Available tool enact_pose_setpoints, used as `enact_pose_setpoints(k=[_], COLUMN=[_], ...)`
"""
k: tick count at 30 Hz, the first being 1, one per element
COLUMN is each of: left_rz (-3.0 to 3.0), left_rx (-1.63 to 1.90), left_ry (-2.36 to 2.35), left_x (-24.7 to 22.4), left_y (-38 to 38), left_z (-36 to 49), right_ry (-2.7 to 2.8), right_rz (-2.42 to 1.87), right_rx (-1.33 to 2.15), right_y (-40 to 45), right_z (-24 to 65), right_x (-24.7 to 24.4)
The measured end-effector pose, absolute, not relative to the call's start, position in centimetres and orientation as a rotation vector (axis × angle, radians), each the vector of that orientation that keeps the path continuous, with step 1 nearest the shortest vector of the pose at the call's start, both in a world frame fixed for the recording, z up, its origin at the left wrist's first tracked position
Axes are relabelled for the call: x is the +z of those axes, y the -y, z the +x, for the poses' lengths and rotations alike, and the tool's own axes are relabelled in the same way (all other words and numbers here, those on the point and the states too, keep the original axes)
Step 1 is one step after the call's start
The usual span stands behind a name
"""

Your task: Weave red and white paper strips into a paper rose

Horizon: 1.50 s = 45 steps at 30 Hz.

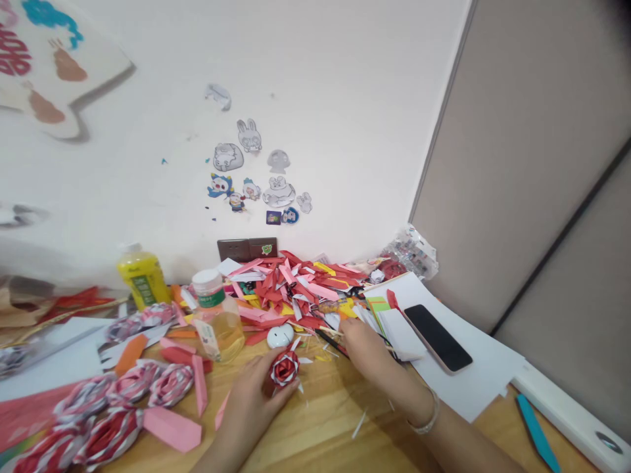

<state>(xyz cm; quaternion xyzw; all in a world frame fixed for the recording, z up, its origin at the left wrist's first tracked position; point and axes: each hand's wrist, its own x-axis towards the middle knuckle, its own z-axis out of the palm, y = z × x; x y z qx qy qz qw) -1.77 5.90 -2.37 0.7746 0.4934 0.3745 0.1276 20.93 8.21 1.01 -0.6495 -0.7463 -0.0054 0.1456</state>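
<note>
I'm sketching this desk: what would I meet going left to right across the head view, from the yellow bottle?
Yellow bottle, clear bottle, paper rose, right hand, phone, teal strip.

blurred print on yellow bottle (148, 270), on green jar label (211, 297), none readable

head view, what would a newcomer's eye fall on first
Probably the heap of red and pink paper pieces at the back, by the wall. Next might come the red-and-white rosette held in the left hand, low in the middle, then the yellow bottle at back left.
</note>
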Motion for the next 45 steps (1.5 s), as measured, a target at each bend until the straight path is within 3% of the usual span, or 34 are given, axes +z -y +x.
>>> enact_pose_setpoints(k=[3, 6, 14, 27, 45], left_rz=[2.242, 2.278, 2.399, 2.613, 2.801], left_rx=[1.132, 1.156, 1.035, 0.966, 0.985], left_ry=[-1.488, -1.475, -1.323, -1.224, -1.161], left_x=[-2.5, -2.5, -2.9, -3.2, -2.8], left_y=[-5.8, -5.5, -5.4, -5.1, -5.0], left_z=[-1.7, -1.5, -1.0, -0.8, -0.5], right_ry=[2.132, 2.206, 2.47, 2.553, 2.631], right_rz=[-1.785, -1.384, -0.859, -0.721, -0.778], right_rx=[-0.032, 0.007, -0.176, -0.543, -0.612], right_y=[-7.0, -5.7, -5.1, -5.7, -4.8], right_z=[20.1, 19.1, 18.4, 18.5, 18.7], right_x=[2.5, 3.2, 2.2, 1.1, 1.4])
